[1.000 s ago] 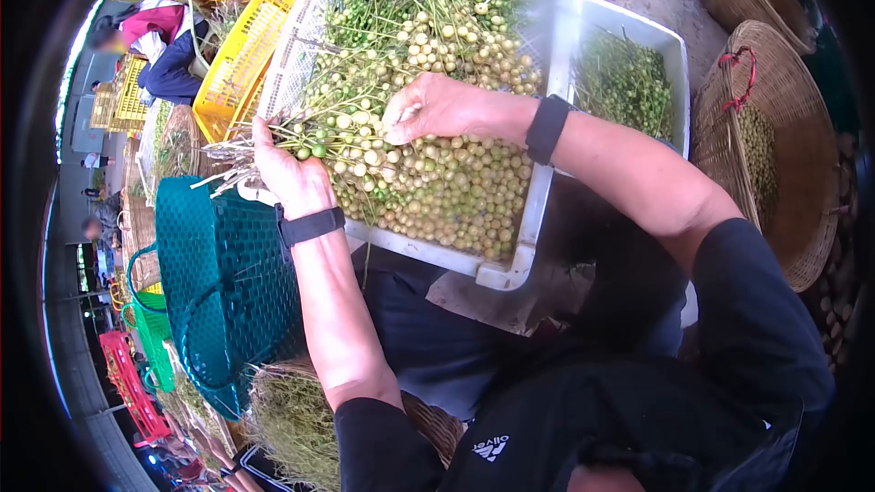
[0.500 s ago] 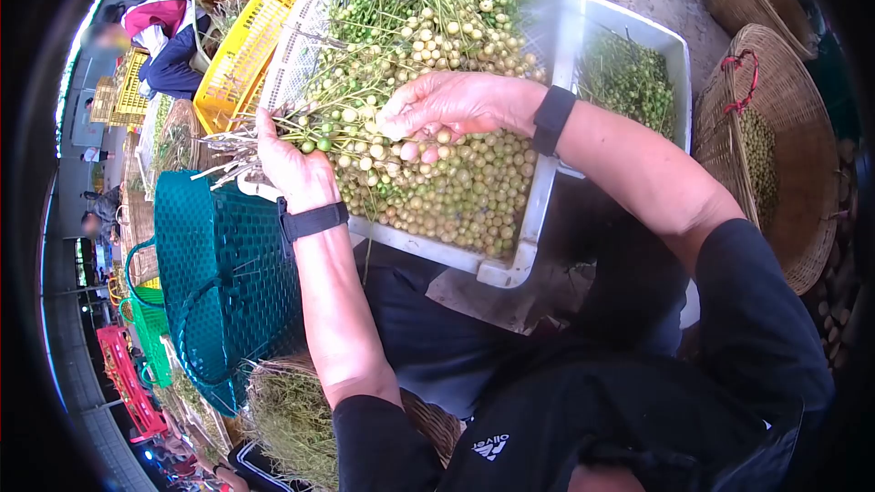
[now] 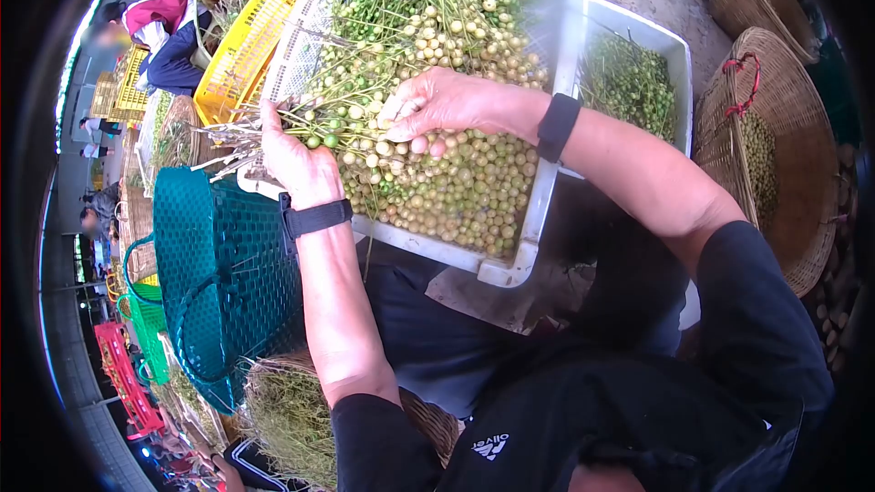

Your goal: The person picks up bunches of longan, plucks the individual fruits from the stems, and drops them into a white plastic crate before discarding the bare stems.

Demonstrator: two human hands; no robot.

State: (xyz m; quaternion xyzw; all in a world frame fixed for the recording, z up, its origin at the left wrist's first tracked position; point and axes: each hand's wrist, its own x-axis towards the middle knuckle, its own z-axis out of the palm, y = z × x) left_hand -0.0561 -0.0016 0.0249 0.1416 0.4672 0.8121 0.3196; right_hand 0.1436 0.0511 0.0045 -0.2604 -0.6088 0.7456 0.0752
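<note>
My left hand (image 3: 301, 164) is closed around a bunch of thin stems (image 3: 239, 138), whose cut ends stick out to the left. Small round green and yellowish fruits (image 3: 330, 139) hang from these stems between my two hands. Over the bunch, the fingers of my right hand (image 3: 456, 102) are pinched together among the fruits; exactly what they grip is hidden. Both hands are above a white plastic crate (image 3: 437, 253). Loose yellowish fruits (image 3: 474, 205) fill its near part, and stemmed bunches with greener fruits (image 3: 456, 0) lie toward its far side.
A teal woven basket (image 3: 228, 264) stands left of the crate, near yellow crates (image 3: 251, 46). To the right are a white tub (image 3: 674, 46) of green fruits and a wicker basket (image 3: 802, 173). Dry stems (image 3: 287, 419) lie below left. A person (image 3: 173, 46) bends at upper left.
My right hand has shifted slightly, its fingers still pinched among the fruits. My left hand keeps its hold on the stems, nearly in the same place.
</note>
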